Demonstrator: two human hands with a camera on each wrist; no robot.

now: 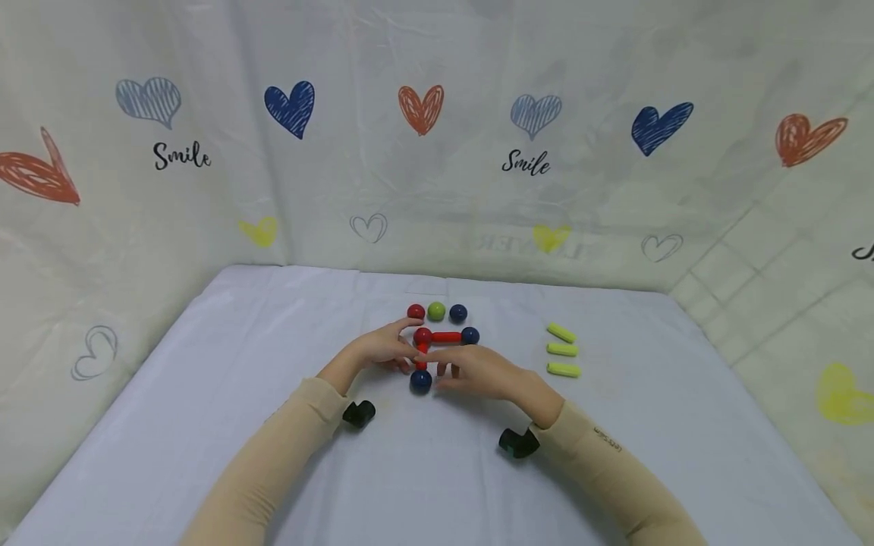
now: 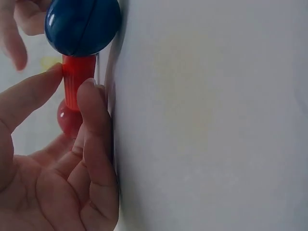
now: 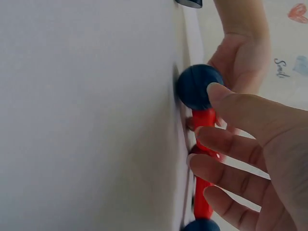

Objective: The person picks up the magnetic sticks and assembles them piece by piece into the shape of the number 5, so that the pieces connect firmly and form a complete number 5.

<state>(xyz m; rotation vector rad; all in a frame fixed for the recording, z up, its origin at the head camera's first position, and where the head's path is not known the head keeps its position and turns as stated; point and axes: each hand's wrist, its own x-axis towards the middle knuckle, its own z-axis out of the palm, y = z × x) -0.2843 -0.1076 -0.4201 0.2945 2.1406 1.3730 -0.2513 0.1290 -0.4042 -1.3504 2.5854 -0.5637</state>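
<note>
On the white table cloth [image 1: 205,425] lies an L of two red rods: a red ball [image 1: 422,336] at the corner, one red rod [image 1: 447,337] running right to a blue ball [image 1: 470,335], the other red rod [image 2: 77,82] running toward me to a second blue ball [image 1: 420,381]. My left hand [image 2: 72,79] pinches that near rod between thumb and finger, just below the blue ball [image 2: 82,24]. My right hand [image 1: 444,362] lies over the L with straight fingers. Its thumb [image 3: 216,91] touches the near blue ball [image 3: 195,86].
Three loose balls, red [image 1: 416,312], green [image 1: 436,311] and blue [image 1: 458,312], sit in a row just beyond the L. Three yellow-green rods [image 1: 562,349] lie to the right. A heart-printed curtain [image 1: 437,152] stands round the table.
</note>
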